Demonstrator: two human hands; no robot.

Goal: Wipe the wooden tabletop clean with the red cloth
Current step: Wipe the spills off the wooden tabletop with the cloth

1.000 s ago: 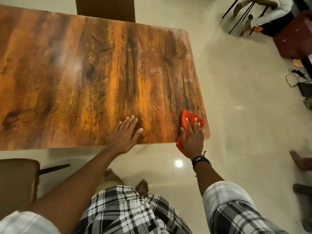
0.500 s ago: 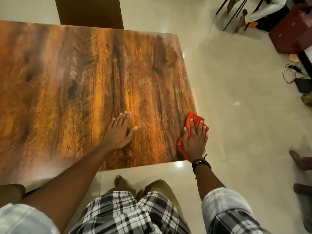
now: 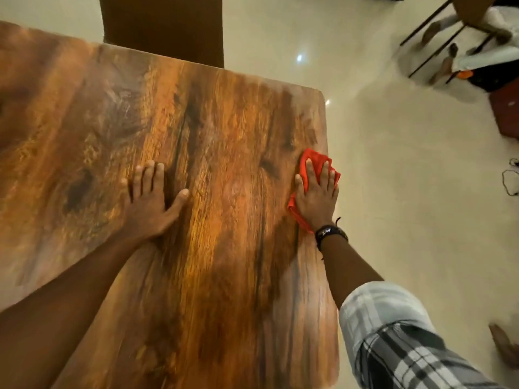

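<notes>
The right grip (image 3: 316, 196), a bare hand, lies palm down with its fingers straight and slightly spread. It is not closed round anything; it presses flat on the red cloth (image 3: 316, 160). Its forearm runs back toward the lower right of the view, with a dark wristband (image 3: 331, 233) at the wrist and a checked sleeve (image 3: 393, 332) further up the arm. A pale mark on the wristband is too small to read.

The cloth lies bunched under this palm and these fingers. It shows beyond the fingertips and along the thumb side of the hand. It sits on the wooden desk (image 3: 224, 122) right at the desk's right edge, nearer the far corner than the near one.

The left grip (image 3: 148, 203) is also open and holds nothing. Its palm is flat on the bare wood, the four fingers are together and the thumb points out toward the right. It rests near the middle of the desk, well apart from the cloth, and its bare forearm reaches back to the lower left.

A dark chair (image 3: 163, 23) stands against the far side of the desk. Pale glossy floor (image 3: 393, 164) spreads to the right, with a thin cable (image 3: 509, 181) lying at its right margin.
</notes>
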